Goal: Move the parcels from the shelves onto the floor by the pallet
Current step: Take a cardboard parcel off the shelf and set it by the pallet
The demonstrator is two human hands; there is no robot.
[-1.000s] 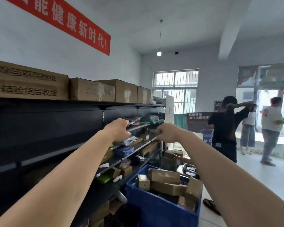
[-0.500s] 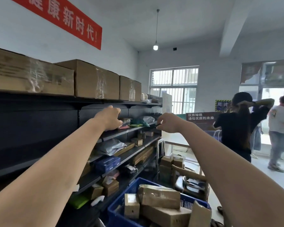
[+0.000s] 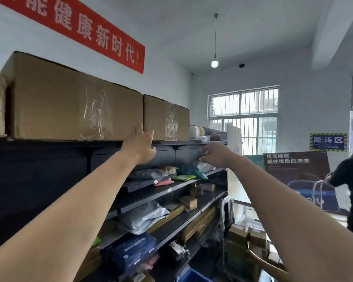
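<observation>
On the top shelf [image 3: 49,142], the left grip [image 3: 140,144] is open, its fingers spread where the big carton [image 3: 73,104] meets the smaller carton [image 3: 165,117]. The right grip [image 3: 213,154] hovers open and empty just past the smaller one's far end. I'd seat both palms on opposite sides before sliding it off.

Just above the left hand [image 3: 140,145] sit plain brown cartons [image 3: 69,106] patched with glossy clear tape, on black shelves [image 3: 49,180]. Higher up, a red banner [image 3: 80,27] carries pale characters. Below that hand lie grey poly bags [image 3: 149,173] and what looks like a pink packet [image 3: 164,182], somewhat blurred. Under the right hand [image 3: 214,154] are a green bag [image 3: 189,170] and a yellow-green packet [image 3: 183,177]. Beneath the left forearm, a dark blue box [image 3: 130,251] bears white print. Right of the right hand, a blue sign [image 3: 328,140] has a yellow-and-black striped border.
</observation>
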